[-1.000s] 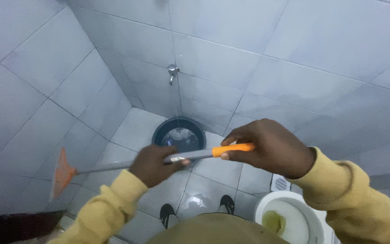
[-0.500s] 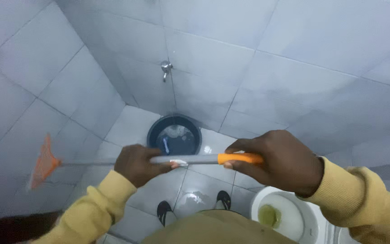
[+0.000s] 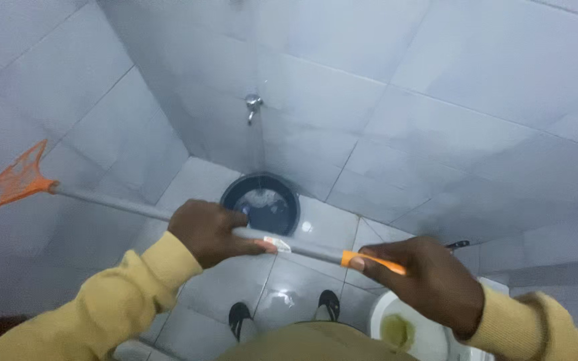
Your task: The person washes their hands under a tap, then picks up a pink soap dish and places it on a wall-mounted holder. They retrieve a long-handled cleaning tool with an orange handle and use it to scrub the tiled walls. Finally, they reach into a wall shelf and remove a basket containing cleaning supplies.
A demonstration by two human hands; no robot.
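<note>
- a long grey-handled broom (image 3: 135, 208) is held across the body, its orange head (image 3: 9, 182) raised against the left tiled wall (image 3: 68, 113).
- the shaft's middle is clenched by the left hand (image 3: 210, 230).
- the orange end grip is clasped by the right hand (image 3: 429, 281).
- a dark bucket (image 3: 260, 200) stands under the wall tap (image 3: 253, 105); a white toilet (image 3: 403, 327) lies below the right hand.

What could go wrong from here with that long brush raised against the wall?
The floor tiles look wet and shiny around the shoes, so a slip seems possible while both hands are busy. The right hand holds the orange grip end just above the open toilet bowl; a loose grip might drop the handle in. The bucket under the tap stands close enough to knock.
</note>
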